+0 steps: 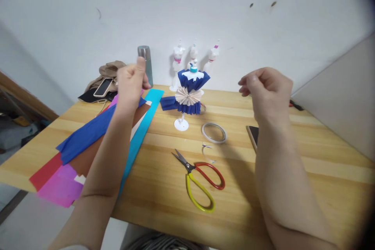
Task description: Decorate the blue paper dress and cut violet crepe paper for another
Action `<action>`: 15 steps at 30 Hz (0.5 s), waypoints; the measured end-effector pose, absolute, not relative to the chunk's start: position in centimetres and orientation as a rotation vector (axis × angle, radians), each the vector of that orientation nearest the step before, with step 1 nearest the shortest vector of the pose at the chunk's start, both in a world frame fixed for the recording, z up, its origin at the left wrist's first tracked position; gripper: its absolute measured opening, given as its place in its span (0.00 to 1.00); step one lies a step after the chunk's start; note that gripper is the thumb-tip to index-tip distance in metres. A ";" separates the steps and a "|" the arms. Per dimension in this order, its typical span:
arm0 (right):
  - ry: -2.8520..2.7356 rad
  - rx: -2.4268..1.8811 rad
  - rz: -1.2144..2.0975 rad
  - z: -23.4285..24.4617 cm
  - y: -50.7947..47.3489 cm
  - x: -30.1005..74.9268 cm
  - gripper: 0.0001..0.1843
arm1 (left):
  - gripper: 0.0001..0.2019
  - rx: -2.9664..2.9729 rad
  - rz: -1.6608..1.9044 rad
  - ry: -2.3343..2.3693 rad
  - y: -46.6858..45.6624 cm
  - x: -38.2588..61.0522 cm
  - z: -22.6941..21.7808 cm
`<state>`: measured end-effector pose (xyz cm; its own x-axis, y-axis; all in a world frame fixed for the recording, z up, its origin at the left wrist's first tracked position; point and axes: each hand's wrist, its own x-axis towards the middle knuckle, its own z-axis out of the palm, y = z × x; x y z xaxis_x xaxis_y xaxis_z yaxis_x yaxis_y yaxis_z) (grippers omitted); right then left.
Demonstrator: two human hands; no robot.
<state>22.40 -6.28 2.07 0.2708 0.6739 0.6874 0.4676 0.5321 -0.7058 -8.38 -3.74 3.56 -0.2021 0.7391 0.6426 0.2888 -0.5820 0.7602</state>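
Observation:
My left hand [131,78] is raised over the left side of the table, closed with the thumb up; nothing shows in it. My right hand [268,84] hangs in the air at the right, fingers curled together, also with nothing visible in them. Between them a small mannequin [181,124] stands upright on a round white base, dressed in pleated dark blue paper [189,108] with a cream paper rosette [188,96] at the waist. Neither hand touches it. In front lie a roll of tape [214,141] and scissors [189,168] with one red and one yellow handle.
Sheets of coloured paper [140,133] lie beneath my left forearm. Behind are a thermos [149,64], white mannequins [212,55] by the wall, and a brown cloth [109,69] with a phone [103,87]. Another phone [252,134] sits by my right arm. A cut strip [206,152] lies near the tape.

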 end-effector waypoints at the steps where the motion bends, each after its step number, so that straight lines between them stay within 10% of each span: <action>1: -1.342 -1.118 0.173 2.1 -6.2 22.7 0.12 | 0.23 1.684 1.897 1.137 -3.9 -8.5 3.9; 15: -1.226 -1.300 0.078 2.7 -7.8 21.3 0.20 | 0.36 1.473 2.037 1.272 -6.6 -12.0 7.3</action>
